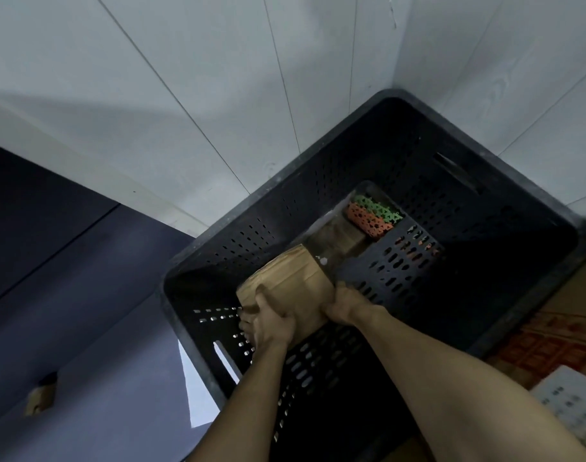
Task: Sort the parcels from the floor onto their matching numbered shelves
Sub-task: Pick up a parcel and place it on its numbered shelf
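A brown cardboard parcel [290, 285] sits low inside a deep black perforated crate [468, 181]. My left hand [271, 323] grips the parcel's near left corner, thumb lying on its top face. My right hand [345, 305] grips the parcel's right edge, fingers curled down its side. Both forearms reach down into the crate. No number label shows on the parcel. Behind the parcel lies another brownish box [338, 236], partly in shadow.
Orange and green plastic grid pieces [371, 215] lie at the crate's far end. White panelled walls [218, 78] meet in a corner behind it. A dark blue cabinet [68, 278] stands at the left. Cardboard boxes with red print [545, 348] and a white sheet [575, 405] lie at the right.
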Tool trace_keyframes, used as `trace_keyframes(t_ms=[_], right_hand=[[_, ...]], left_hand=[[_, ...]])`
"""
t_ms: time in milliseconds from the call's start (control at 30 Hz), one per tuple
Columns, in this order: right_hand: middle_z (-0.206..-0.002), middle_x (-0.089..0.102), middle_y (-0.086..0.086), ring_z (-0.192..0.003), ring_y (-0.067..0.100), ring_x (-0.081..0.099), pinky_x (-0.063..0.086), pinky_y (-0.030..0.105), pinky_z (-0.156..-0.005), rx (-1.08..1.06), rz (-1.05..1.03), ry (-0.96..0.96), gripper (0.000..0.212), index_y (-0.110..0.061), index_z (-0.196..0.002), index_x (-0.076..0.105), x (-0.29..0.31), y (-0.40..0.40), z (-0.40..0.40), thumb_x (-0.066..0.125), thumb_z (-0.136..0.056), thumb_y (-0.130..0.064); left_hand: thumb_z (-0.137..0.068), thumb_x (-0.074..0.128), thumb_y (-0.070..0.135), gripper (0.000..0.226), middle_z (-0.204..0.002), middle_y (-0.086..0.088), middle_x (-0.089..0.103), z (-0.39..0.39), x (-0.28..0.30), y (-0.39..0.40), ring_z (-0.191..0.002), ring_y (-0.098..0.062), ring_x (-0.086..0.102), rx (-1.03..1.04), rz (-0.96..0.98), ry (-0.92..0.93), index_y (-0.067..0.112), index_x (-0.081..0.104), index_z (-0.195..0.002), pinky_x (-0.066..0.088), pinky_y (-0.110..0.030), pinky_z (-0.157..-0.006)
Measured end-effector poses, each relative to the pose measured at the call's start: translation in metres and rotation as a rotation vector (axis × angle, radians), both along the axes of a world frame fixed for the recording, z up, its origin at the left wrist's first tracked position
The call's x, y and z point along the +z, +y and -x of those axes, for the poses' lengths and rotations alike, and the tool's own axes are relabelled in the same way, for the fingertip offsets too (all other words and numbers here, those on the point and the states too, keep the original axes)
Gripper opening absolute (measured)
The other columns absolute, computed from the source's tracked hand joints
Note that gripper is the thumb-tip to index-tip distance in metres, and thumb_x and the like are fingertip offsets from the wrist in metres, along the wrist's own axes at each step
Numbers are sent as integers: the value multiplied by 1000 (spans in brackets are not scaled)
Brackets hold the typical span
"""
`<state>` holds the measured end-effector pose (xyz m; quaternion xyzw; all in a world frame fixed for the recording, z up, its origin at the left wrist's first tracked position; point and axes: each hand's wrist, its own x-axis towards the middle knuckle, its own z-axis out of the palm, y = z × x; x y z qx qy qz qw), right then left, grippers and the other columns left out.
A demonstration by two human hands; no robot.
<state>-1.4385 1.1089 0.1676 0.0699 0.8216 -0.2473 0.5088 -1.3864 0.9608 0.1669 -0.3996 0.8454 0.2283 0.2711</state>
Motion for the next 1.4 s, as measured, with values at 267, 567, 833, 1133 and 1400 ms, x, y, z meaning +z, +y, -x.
trace_keyframes(t_ms=[267, 567, 833, 1133, 1400], right_hand=[[-151, 17, 20, -140, 39, 24, 31, 44, -111, -215, -145, 65, 77, -8, -151, 16, 76, 21, 13, 54, -94, -44], [-149, 20, 21, -134, 41, 30, 32, 46, -109, -368, -191, 396, 60, -9, -144, 33, 293, 64, -12, 49, -97, -42], [-147, 27, 15, -133, 39, 31, 26, 49, -112, -541, -156, 631, 52, -17, -140, 43, 488, 84, -51, 48, -96, -43], [-149, 22, 15, -135, 39, 26, 29, 53, -111, -699, -41, 848, 50, -17, -139, 45, 656, 122, -78, 49, -95, -40], [-129, 31, 8, -123, 30, 27, 31, 37, -103, -792, 133, 1130, 46, -14, -136, 46, 747, 120, -84, 51, -93, -28]], left_hand=[[-86, 66, 43, 81, -153, -17, 22, 3, 51, 22, -139, -41, 18, 160, -116, 134, 16, 24, -150, 32, -44, -109], [-92, 56, 28, 44, -143, -15, 38, -24, 244, 76, -136, -37, 24, 143, -339, 208, 29, 45, -134, 36, -41, -106], [-95, 47, 23, 45, -145, -16, 36, -31, 454, 104, -134, -35, 25, 17, -345, 311, 26, 41, -140, 31, -38, -107], [-98, 40, 25, 48, -149, -14, 38, -36, 620, 129, -138, -31, 26, -134, -451, 529, 23, 42, -147, 24, -34, -112], [-97, 39, 59, 45, -149, -10, 43, -23, 689, 127, -139, -29, 28, -253, -536, 719, 36, 60, -131, 18, -31, -112]])
